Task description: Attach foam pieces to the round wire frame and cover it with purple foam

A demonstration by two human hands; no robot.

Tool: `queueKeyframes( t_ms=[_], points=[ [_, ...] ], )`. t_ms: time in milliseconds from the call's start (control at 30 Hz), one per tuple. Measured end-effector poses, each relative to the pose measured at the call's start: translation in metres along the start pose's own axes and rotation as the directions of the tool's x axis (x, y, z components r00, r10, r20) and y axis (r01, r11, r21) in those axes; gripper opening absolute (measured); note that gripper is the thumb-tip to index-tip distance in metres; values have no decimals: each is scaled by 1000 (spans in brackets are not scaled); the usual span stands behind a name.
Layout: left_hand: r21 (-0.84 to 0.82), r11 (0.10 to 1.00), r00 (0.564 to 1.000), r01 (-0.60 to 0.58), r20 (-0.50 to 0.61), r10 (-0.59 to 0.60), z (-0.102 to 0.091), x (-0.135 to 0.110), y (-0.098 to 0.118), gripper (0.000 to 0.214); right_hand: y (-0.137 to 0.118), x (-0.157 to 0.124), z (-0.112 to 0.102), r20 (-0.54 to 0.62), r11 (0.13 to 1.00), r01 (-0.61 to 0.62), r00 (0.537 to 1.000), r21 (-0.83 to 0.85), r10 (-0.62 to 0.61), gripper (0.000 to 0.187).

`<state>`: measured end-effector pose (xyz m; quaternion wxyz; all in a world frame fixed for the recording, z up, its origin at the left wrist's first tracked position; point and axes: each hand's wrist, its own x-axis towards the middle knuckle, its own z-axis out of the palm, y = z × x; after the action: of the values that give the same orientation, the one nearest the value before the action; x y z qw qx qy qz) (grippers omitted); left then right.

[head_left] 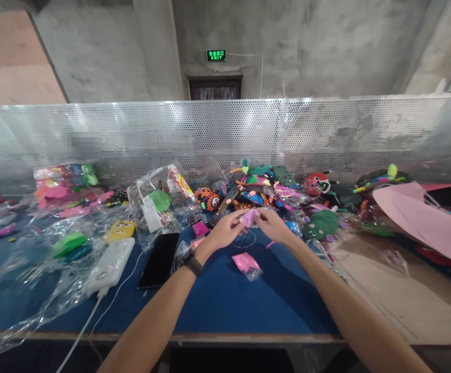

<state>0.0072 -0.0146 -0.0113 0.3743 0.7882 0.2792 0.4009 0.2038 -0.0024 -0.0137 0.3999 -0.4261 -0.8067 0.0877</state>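
Observation:
Both hands meet over the middle of the blue table, holding a small light-purple piece [250, 217] that looks like soft modelling clay, perhaps still in its wrapper. My left hand [227, 230] pinches it from the left, a dark band on the wrist. From the right, my right hand [272, 226] grips it with the fingers closed. Below them on the table lies a pink clay packet [246, 263] in clear plastic. A magenta packet [200, 229] sits left of my left hand. Thin clear plastic lies under the hands.
A black phone [159, 260] and a white power bank [111, 265] with a cable lie at left. Colourful clay figures [252, 191] pile up along the perforated metal screen [225, 124]. Pink sheets [423, 217] rest at right. Plastic wrappers cover the left side.

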Motion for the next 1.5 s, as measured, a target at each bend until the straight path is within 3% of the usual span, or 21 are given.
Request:
queueKeyframes(
  t_ms=[100,200,267,333,400,433,600,733,833,933,1033,1133,1200,1300,1400,1500],
  points=[
    [70,995,995,75,-76,-70,-5,-1,-3,64,-11,-6,4,98,996,55,993,76,-62,50],
    [190,976,986,105,-148,-77,-5,-1,-5,56,-21,-10,10,140,994,104,984,47,-109,66],
    [286,951,982,114,-178,-64,-2,0,-6,47,-25,-10,12,113,996,84,990,-32,-80,60],
    [325,937,982,131,-172,-78,2,1,-7,47,-25,-8,12,92,993,47,995,-112,-37,39],
    [249,953,979,174,-148,-140,4,2,-7,51,-23,-6,9,107,988,51,994,-148,-35,16],
    [181,962,974,202,-137,-179,5,2,-6,53,-22,-5,7,117,987,64,992,-150,-47,14],
    [-124,949,953,289,-57,-298,3,4,-4,52,-18,-4,3,100,988,98,991,-123,-86,24],
    [-118,960,965,255,-34,-260,-1,5,-3,50,-19,-5,4,110,995,93,990,-31,-89,22],
    [-12,979,973,204,-111,-204,-3,6,-4,46,-20,-7,5,90,987,44,994,154,-59,31],
    [163,982,983,98,-171,-70,-2,5,-4,36,-19,-7,8,117,960,-81,992,267,51,39],
    [391,919,976,47,-214,41,2,3,-2,27,-15,-5,10,94,975,-141,988,174,126,36],
    [472,881,968,38,-236,84,8,2,-1,26,-8,-2,9,36,998,-62,997,15,61,36],
    [390,920,978,17,-197,66,10,2,-1,30,-2,0,7,5,998,-10,1000,-56,10,30],
    [132,990,996,46,-87,-35,9,3,-5,39,4,1,5,-16,998,1,1000,-62,-2,20],
    [-45,993,992,113,-46,-115,4,3,-10,44,4,-2,6,32,998,1,999,57,-3,27],
    [-32,987,983,156,-97,-159,1,1,-13,55,-1,-7,10,110,991,12,994,134,-26,44]
  ],
)
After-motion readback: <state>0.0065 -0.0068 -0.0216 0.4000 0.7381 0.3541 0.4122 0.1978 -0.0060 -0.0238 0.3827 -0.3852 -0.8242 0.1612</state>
